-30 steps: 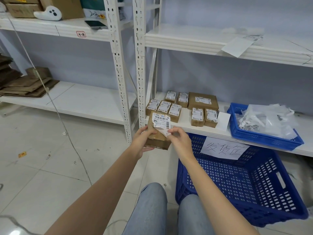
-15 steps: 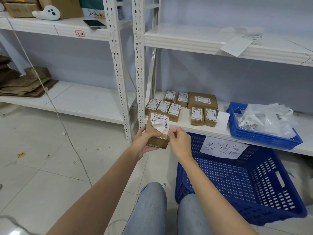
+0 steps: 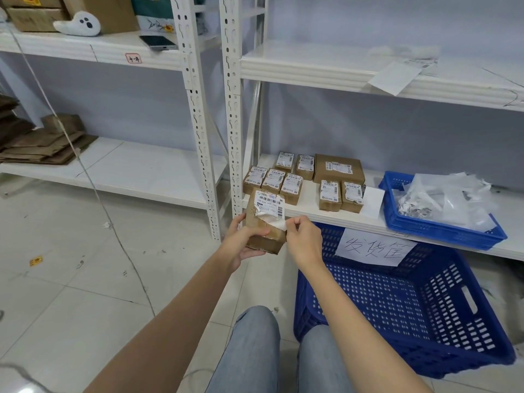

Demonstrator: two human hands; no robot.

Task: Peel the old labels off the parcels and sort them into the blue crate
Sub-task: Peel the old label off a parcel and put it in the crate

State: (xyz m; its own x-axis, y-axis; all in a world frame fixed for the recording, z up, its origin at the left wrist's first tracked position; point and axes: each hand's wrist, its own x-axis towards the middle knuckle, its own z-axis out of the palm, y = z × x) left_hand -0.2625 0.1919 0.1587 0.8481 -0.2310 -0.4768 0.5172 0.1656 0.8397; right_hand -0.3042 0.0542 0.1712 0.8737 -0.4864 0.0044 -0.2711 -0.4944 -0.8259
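Just in front of the lower shelf (image 3: 312, 215), the left hand (image 3: 246, 241) grips a brown cardboard parcel (image 3: 265, 231) from below and the left side, thumb across its front face, fingers curled round the back. Parcel is held tilted, off the shelf, above the floor and just left of the blue crate (image 3: 397, 302). Right hand (image 3: 303, 242) pinches the loose lower edge of the white label (image 3: 269, 207) between thumb and fingertips; the label's bottom part is lifted and folded back, the barcode half is stuck to the box face. On the shelf behind sit more labelled parcels (image 3: 304, 178), small ones in rows plus one larger flat box, all label-up. To their right, a shallow blue tray (image 3: 442, 231) holds a heap of crumpled white and clear scraps. The crate stands on the floor under the shelf edge, a handwritten paper sign (image 3: 374, 248) on its rim. Denim-clad knees (image 3: 283, 350) show at bottom centre.
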